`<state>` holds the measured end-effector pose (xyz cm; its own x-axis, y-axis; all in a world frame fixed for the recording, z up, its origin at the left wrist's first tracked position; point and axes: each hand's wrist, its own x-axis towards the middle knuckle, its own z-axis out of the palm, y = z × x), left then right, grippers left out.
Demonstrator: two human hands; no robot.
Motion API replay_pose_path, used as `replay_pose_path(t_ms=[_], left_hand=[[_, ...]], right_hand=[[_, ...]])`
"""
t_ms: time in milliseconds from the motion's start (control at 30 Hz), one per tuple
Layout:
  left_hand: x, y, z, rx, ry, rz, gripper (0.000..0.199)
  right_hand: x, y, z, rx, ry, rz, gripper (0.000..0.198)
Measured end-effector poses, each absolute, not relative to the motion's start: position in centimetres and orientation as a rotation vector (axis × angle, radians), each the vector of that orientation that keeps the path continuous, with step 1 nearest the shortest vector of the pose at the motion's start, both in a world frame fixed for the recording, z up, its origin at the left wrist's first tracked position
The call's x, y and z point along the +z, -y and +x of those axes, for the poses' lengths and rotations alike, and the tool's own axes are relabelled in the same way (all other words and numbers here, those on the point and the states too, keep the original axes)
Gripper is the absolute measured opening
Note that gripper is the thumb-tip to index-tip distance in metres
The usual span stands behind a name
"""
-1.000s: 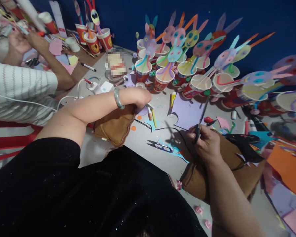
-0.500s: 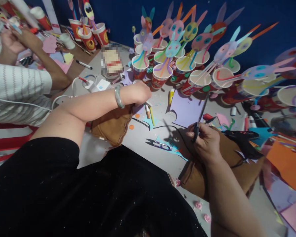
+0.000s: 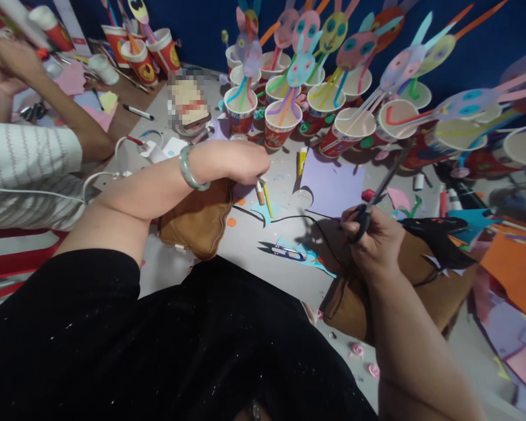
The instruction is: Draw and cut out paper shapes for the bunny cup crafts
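My right hand [image 3: 377, 240] is closed round the dark handles of a pair of scissors [image 3: 383, 186]. The blades point up and away, toward the cups at the right. My left hand [image 3: 248, 161] has its fingers curled down to the table, beside a brown-and-white marker [image 3: 260, 193] and a thin yellow stick [image 3: 268, 200]. What those fingers hold, if anything, is hidden. Between my hands lie small thread snips [image 3: 284, 251] on blue paper scraps, and a purple paper sheet [image 3: 333, 182] sits farther back.
Paper cups [image 3: 283, 120] with straw-and-paper rabbit figures line the back. A brown pouch [image 3: 197, 219] lies under my left forearm, and a brown bag [image 3: 438, 286] by my right. A black cord [image 3: 307, 217] crosses the table. At the left, another person's arm [image 3: 65, 102] works among paper scraps.
The scissors have tilted to the right, with my right hand shifting slightly right. My left hand remains near the marker, its fingers a little more in sight. The view has shifted slightly.
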<state>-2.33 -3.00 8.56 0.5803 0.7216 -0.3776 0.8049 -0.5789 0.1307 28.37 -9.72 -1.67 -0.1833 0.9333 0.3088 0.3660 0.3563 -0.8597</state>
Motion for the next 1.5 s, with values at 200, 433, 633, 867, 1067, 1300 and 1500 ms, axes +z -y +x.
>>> replay_pose_path(t_ms=[200, 433, 633, 867, 1067, 1300, 1500], left_hand=[[10.2, 3.5, -3.1, -0.598, -1.120, 2.668, 0.026], [7.2, 8.3, -4.4, -0.703, -1.257, 2.697, 0.036], [6.2, 7.1, -7.8, -0.298, -1.193, 2.576, 0.033], [5.7, 6.3, -12.1, 0.284, -1.226, 2.090, 0.036], [5.7, 6.5, -12.8, 0.416, -1.258, 1.978, 0.037], [5.5, 6.3, -12.8, 0.403, -1.235, 1.970, 0.036], [5.4, 6.2, -11.2, 0.225, -1.186, 2.055, 0.034]], right_hand=[[-2.2, 9.4, 28.6, 0.779, 1.659, -1.147, 0.036], [-1.4, 9.6, 28.1, 0.751, 1.684, -1.192, 0.031], [-1.0, 9.5, 27.8, 0.747, 1.689, -1.187, 0.034], [-1.3, 9.4, 27.8, 0.751, 1.695, -1.196, 0.035], [-1.4, 9.3, 28.0, 0.736, 1.710, -1.195, 0.034], [-1.4, 9.3, 27.4, 0.684, 1.612, -1.085, 0.039], [-0.8, 8.2, 26.4, 0.450, 1.141, -0.818, 0.055]])
